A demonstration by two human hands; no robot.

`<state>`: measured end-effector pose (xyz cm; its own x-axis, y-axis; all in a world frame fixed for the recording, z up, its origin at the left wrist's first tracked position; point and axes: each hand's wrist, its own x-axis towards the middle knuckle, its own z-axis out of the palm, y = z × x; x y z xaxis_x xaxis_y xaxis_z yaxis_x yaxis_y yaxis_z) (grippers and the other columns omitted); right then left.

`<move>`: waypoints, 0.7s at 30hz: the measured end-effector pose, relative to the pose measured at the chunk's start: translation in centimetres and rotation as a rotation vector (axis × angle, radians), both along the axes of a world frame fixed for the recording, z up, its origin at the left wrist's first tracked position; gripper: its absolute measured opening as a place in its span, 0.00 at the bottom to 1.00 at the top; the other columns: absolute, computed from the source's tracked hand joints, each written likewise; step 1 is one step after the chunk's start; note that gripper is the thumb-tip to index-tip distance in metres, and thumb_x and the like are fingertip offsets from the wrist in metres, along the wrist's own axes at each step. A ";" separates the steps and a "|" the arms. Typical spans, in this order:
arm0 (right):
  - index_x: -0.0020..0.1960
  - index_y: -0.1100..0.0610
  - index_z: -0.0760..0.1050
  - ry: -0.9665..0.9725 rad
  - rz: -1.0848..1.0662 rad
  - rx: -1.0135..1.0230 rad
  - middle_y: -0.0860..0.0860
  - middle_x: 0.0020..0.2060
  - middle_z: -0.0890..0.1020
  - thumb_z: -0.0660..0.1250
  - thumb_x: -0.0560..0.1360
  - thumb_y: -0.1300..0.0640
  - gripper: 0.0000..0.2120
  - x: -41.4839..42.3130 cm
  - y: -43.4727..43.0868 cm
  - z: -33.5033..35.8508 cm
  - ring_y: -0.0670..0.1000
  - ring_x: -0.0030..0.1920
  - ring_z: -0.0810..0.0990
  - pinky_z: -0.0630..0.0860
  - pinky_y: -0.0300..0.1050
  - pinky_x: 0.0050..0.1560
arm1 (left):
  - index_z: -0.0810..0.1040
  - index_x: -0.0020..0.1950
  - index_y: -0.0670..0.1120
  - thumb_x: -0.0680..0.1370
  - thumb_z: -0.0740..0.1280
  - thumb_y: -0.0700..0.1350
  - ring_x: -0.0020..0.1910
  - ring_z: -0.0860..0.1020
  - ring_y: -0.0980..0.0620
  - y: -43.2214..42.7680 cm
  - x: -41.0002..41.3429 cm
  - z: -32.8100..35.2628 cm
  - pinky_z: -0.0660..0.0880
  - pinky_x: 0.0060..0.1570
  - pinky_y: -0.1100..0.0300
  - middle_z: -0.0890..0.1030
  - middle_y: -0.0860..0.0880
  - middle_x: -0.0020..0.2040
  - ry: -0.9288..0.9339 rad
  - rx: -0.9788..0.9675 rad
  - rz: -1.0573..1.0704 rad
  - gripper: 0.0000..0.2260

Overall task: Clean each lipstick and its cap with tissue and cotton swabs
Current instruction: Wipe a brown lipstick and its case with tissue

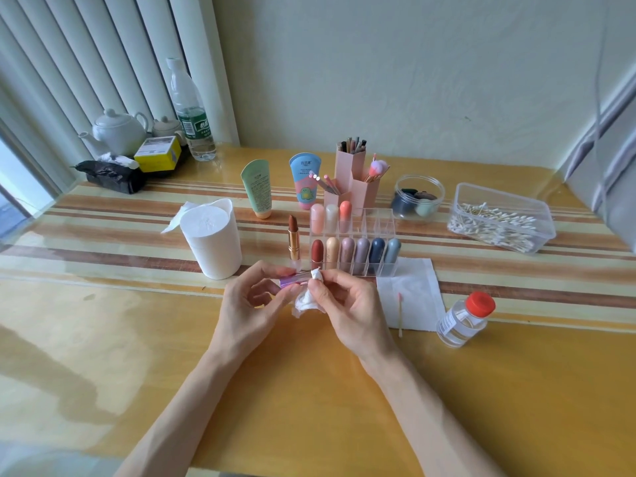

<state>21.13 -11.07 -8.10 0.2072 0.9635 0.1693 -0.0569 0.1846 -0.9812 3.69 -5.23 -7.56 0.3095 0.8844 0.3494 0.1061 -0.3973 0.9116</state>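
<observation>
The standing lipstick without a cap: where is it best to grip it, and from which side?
Pinch the lipstick by its gold barrel, coming from the left. It stands upright with its soft brown tip bare on top, which would likely smear, and the clear rack stands close on its right.

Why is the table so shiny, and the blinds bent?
Head view: daylight from the left glares off the glossy table; the wide-angle lens bows the blinds and the edges of the picture; the cap and tissue at centre look sharp.
</observation>
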 end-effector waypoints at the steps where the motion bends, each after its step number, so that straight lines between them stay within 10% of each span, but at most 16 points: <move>1: 0.57 0.61 0.84 -0.009 -0.003 0.019 0.56 0.47 0.88 0.71 0.82 0.59 0.07 -0.1 0.0 0.1 0.55 0.49 0.87 0.84 0.52 0.55 | 0.82 0.53 0.47 0.78 0.75 0.47 0.31 0.80 0.53 -0.1 0.2 0.2 0.77 0.32 0.59 0.87 0.51 0.46 -0.034 -0.068 -0.032 0.07; 7: 0.57 0.59 0.84 -0.135 -0.020 0.059 0.53 0.47 0.88 0.71 0.82 0.59 0.07 -0.4 0.1 -0.2 0.56 0.49 0.88 0.84 0.54 0.54 | 0.81 0.50 0.46 0.80 0.73 0.47 0.29 0.75 0.51 0.3 -0.1 0.0 0.72 0.28 0.54 0.84 0.51 0.37 -0.037 -0.083 -0.055 0.05; 18: 0.54 0.62 0.87 0.397 0.052 -0.260 0.58 0.42 0.81 0.73 0.79 0.60 0.07 0.6 -0.5 1.6 0.50 0.38 0.77 0.76 0.40 0.41 | 0.82 0.49 0.53 0.77 0.78 0.46 0.30 0.74 0.43 0.3 -0.5 -0.4 0.74 0.32 0.45 0.83 0.48 0.38 0.053 0.064 0.011 0.07; 21: 0.51 0.58 0.88 0.099 -0.056 -0.228 0.54 0.36 0.85 0.72 0.81 0.59 0.06 1.4 -0.7 1.7 0.48 0.34 0.78 0.74 0.37 0.34 | 0.82 0.48 0.52 0.77 0.77 0.42 0.29 0.69 0.46 0.8 -1.2 -0.5 0.68 0.32 0.52 0.74 0.45 0.32 0.043 0.031 0.120 0.07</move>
